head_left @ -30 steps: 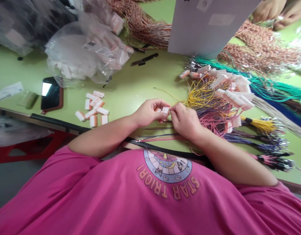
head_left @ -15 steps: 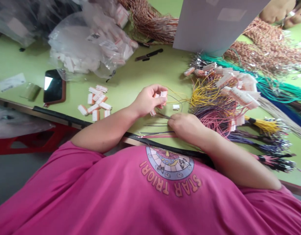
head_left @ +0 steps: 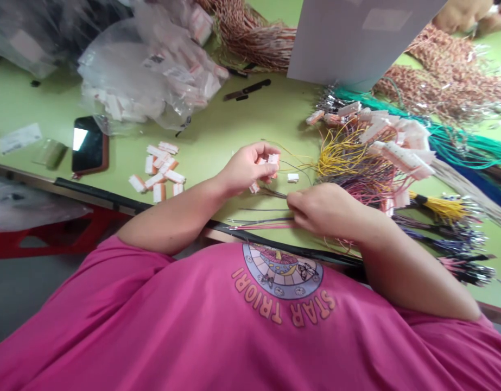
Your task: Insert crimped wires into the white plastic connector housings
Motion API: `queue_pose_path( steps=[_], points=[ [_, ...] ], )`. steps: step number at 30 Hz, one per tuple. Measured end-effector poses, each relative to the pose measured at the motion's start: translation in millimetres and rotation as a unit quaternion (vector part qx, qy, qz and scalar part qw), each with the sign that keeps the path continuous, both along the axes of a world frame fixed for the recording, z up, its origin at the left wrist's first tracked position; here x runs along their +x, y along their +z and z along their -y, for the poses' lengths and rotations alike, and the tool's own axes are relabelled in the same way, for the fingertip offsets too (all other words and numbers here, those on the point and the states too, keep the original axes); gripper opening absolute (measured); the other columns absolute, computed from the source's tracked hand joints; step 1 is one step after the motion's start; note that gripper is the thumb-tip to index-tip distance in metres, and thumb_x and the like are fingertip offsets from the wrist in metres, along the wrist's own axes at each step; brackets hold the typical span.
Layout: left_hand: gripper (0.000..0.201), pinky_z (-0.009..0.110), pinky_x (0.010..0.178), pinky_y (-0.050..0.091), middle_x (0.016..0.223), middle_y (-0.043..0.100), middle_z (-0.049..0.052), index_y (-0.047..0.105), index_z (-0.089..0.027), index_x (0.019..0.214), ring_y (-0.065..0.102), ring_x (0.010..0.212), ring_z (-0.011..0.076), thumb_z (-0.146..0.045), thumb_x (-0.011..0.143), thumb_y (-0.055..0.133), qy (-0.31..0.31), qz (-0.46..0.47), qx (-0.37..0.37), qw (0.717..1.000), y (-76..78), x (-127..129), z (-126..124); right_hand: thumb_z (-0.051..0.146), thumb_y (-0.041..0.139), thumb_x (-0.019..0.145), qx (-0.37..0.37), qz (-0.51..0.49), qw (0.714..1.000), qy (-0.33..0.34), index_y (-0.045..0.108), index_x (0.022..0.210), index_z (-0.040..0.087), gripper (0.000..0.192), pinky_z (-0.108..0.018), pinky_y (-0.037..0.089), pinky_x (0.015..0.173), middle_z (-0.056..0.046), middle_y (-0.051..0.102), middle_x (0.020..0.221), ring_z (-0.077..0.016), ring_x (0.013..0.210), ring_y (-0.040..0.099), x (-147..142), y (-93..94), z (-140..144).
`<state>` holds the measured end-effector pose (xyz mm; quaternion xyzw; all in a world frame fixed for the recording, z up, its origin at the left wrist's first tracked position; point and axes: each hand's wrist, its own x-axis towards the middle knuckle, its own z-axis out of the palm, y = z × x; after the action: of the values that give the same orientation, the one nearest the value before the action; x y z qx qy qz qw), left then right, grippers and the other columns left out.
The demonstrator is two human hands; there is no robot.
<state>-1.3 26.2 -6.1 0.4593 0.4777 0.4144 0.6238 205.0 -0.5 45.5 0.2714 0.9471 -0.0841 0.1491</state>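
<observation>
My left hand (head_left: 247, 167) is closed around white-and-orange connector housings (head_left: 273, 159), the nearest one pinched between thumb and fingers. Thin yellow and dark wires run from about these fingers toward the right. My right hand (head_left: 315, 206) is closed on a few dark wires (head_left: 278, 194), which stretch left toward the housings below my left palm. A lone white connector (head_left: 293, 177) lies between the two hands. Beneath my right hand, pink and dark wires (head_left: 260, 226) with metal ends rest near the table edge.
Loose connector housings (head_left: 160, 171) and a phone (head_left: 88, 145) lie at left. Behind them sits a clear plastic bag (head_left: 152, 81) of housings. A folding knife (head_left: 250, 89) lies at the back. Wire bundles (head_left: 348, 163) crowd the right, beside a grey panel (head_left: 356, 43). Another person's hands (head_left: 464, 15) show top right.
My right hand has moved a little to the right, pulling along the dark wires. My left hand stays nearly in place, still holding the housings.
</observation>
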Motion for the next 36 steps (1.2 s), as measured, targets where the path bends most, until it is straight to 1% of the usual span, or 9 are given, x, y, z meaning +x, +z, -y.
queue_pose_path(
  steps=[4, 8, 13, 15, 18, 21, 24, 31, 36],
  points=[
    [0.027, 0.019, 0.053, 0.049, 0.075, 0.064, -0.001, 0.06, -0.013, 0.101, 0.063, 0.059, 0.0075, -0.001, 0.077, 0.067, -0.014, 0.011, -0.017, 1.0, 2.7, 2, 2, 0.028, 0.04, 0.101, -0.088, -0.023, 0.995, 0.04, 0.065, 0.108, 0.019, 0.028, -0.03, 0.021, 0.059, -0.003, 0.068, 0.072, -0.0141, 0.056, 0.053, 12, 15.5, 3],
    [0.028, 0.018, 0.052, 0.048, 0.075, 0.064, -0.001, 0.06, -0.014, 0.103, 0.063, 0.058, 0.0069, -0.003, 0.078, 0.067, -0.018, 0.026, -0.036, 0.999, 2.9, 2, 3, 0.024, 0.048, 0.096, -0.16, -0.039, 0.982, 0.096, 0.066, 0.104, 0.02, 0.02, -0.029, 0.03, 0.065, -0.005, 0.072, 0.084, -0.0159, 0.07, 0.058, 15, 25.1, 12],
    [0.037, 0.017, 0.049, 0.043, 0.073, 0.065, -0.002, 0.06, -0.016, 0.104, 0.061, 0.056, 0.0065, -0.012, 0.072, 0.079, -0.057, 0.071, -0.068, 0.994, 2.4, 0, 4, 0.016, 0.048, 0.094, -0.184, -0.104, 0.967, 0.141, 0.067, 0.085, 0.016, 0.02, -0.03, 0.038, 0.075, -0.007, 0.071, 0.089, -0.0162, 0.079, 0.055, -2, 12.0, 18],
    [0.044, 0.017, 0.049, 0.043, 0.073, 0.066, -0.002, 0.059, -0.016, 0.101, 0.061, 0.056, 0.0063, -0.017, 0.066, 0.085, -0.072, 0.099, -0.075, 0.99, 4.5, 1, 5, 0.015, 0.046, 0.094, -0.216, -0.131, 0.961, 0.115, 0.067, 0.087, 0.016, 0.023, -0.029, 0.039, 0.074, -0.006, 0.07, 0.087, -0.0143, 0.074, 0.054, -9, 3.6, 15],
    [0.055, 0.017, 0.049, 0.042, 0.072, 0.066, -0.003, 0.058, -0.017, 0.099, 0.059, 0.054, 0.0056, -0.027, 0.058, 0.092, -0.084, 0.128, -0.081, 0.985, 8.0, 1, 6, 0.016, 0.047, 0.092, -0.257, -0.224, 0.94, 0.014, 0.069, 0.092, 0.016, 0.022, -0.026, 0.041, 0.071, -0.003, 0.07, 0.084, -0.012, 0.071, 0.056, -9, -4.0, 6],
    [0.062, 0.018, 0.048, 0.042, 0.07, 0.065, -0.004, 0.058, -0.017, 0.099, 0.059, 0.053, 0.0059, -0.034, 0.052, 0.095, -0.083, 0.14, -0.085, 0.983, 9.2, 2, 7, 0.02, 0.049, 0.091, -0.178, -0.353, 0.907, -0.147, 0.071, 0.092, 0.015, 0.022, -0.025, 0.042, 0.07, -0.002, 0.07, 0.08, -0.0122, 0.07, 0.059, -1, -7.9, -4],
    [0.064, 0.017, 0.048, 0.043, 0.072, 0.066, -0.004, 0.059, -0.017, 0.099, 0.06, 0.053, 0.006, -0.035, 0.051, 0.096, -0.085, 0.141, -0.092, 0.982, 8.1, 1, 6, 0.024, 0.05, 0.091, -0.05, -0.377, 0.888, -0.259, 0.073, 0.089, 0.014, 0.025, -0.026, 0.043, 0.07, -0.004, 0.072, 0.078, -0.0143, 0.07, 0.061, 3, -13.6, -9],
    [0.064, 0.018, 0.049, 0.044, 0.071, 0.066, -0.005, 0.059, -0.016, 0.099, 0.059, 0.052, 0.0055, -0.034, 0.051, 0.096, -0.086, 0.149, -0.087, 0.981, 7.6, 2, 7, 0.027, 0.046, 0.093, 0.044, -0.29, 0.923, -0.251, 0.077, 0.1, 0.018, 0.033, -0.028, 0.044, 0.072, -0.007, 0.077, 0.091, -0.0183, 0.079, 0.067, 0, -20.4, -5],
    [0.064, 0.017, 0.048, 0.043, 0.069, 0.065, -0.005, 0.059, -0.016, 0.099, 0.058, 0.051, 0.0051, -0.035, 0.05, 0.096, -0.083, 0.143, -0.079, 0.983, 8.7, 3, 7, 0.029, 0.045, 0.093, 0.056, -0.251, 0.935, -0.245, 0.076, 0.09, 0.017, 0.034, -0.027, 0.04, 0.067, -0.007, 0.076, 0.084, -0.017, 0.073, 0.064, 1, -18.6, -7]
  ],
)
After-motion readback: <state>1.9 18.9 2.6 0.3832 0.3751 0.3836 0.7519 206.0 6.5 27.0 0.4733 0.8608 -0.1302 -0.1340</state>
